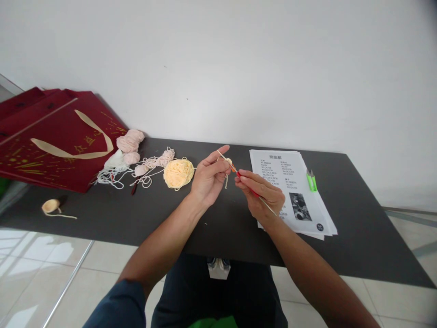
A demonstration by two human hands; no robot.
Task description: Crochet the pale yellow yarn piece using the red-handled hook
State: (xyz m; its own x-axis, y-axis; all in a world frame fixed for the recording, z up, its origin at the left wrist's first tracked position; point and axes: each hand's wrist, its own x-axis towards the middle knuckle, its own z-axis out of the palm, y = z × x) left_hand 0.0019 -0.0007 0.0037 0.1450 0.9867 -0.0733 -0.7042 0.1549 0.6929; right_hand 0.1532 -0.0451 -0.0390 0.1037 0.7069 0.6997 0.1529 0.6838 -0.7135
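My left hand [210, 177] pinches a small cream crochet piece [228, 161], with yarn running over its raised index finger and a short tail hanging below. In my right hand [262, 195] is a crochet hook [254, 193] with a red grip, its tip reaching the crochet piece. Something small and orange shows at the stitches, too small to name. A ball of yellow yarn [178, 173] lies just left of my left wrist. Beneath my right hand are printed pattern sheets [307, 205], partly covered by it.
Green thread snips [311, 181] rest on the sheets. Pink yarn balls [129, 141] and loose white yarn [114, 165] lie beside a dark red paper bag [61, 136]. A small cream crochet cup [51, 206] sits at the left of the dark table [355, 237]. A wall stands behind.
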